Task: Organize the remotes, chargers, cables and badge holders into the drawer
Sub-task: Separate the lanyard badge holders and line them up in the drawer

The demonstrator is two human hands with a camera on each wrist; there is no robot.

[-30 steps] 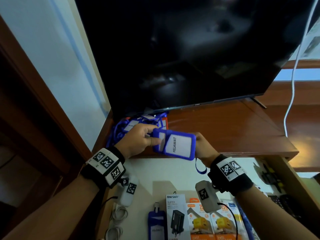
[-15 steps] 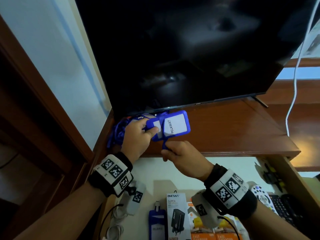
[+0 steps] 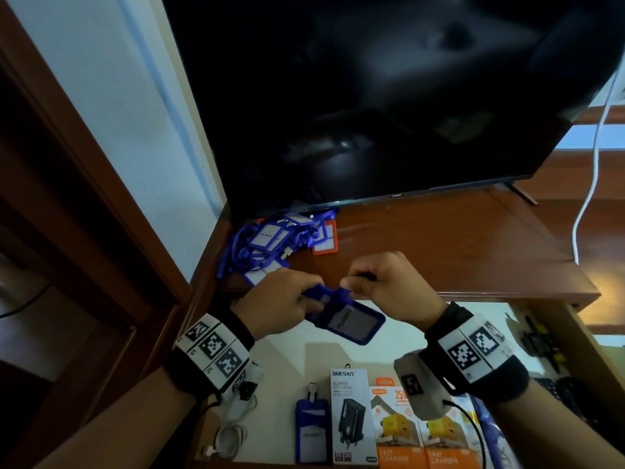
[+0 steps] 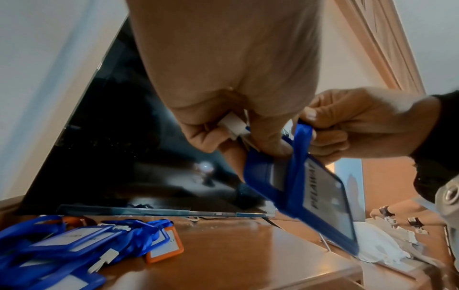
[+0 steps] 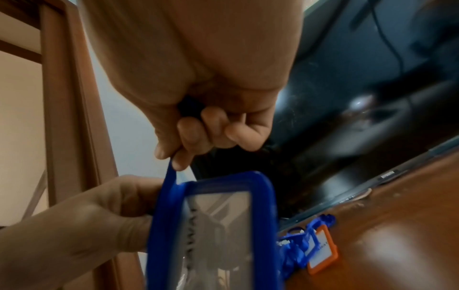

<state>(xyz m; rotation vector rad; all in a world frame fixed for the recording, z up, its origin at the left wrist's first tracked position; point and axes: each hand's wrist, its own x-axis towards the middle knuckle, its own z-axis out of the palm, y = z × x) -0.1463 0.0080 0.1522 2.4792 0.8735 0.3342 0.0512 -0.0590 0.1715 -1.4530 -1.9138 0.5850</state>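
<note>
A blue badge holder with a card reading "PELAWAT" hangs over the open drawer, held between both hands. My left hand grips its top end and white clip. My right hand pinches the blue lanyard strap wrapped round the holder. A pile of blue badge holders and lanyards, with one orange holder, lies on the wooden top under the TV. In the drawer lie another blue badge holder, boxed chargers and a coiled white cable.
A large black TV stands on the wooden cabinet top. A white cord hangs at the right. Dark remotes and small items lie at the drawer's right side. A wooden frame and wall are at the left.
Both hands have brought the blue badge holder down from the cabinet top to above the drawer. It has tilted flatter, and my right hand has moved up to pinch the strap at its top.
</note>
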